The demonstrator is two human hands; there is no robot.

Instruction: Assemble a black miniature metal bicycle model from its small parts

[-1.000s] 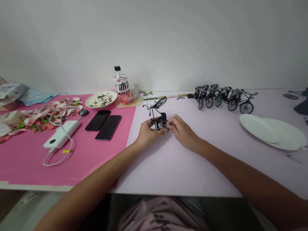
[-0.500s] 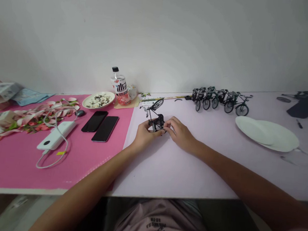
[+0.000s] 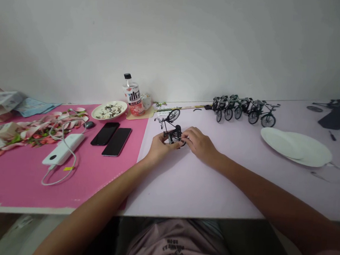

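Observation:
A black model bicycle is tipped up over the pale part of the table, one wheel pointing toward the wall and the other low between my hands. My left hand is closed around its lower end, thumb along the near wheel. From the right, my right hand pinches at that same wheel's edge with thumb and forefinger. Whether a small part sits between those fingertips is too small to tell. Part of the near wheel is hidden by the fingers.
Several finished model bicycles stand in a row by the wall. White plates and a dark box lie to the right. Leftward are two phones, a power bank, a bottle, a bowl and loose petals.
My right hand has shifted slightly, its fingers more curled against the wheel. The left hand keeps its hold on the model bicycle, and the view has moved a little.

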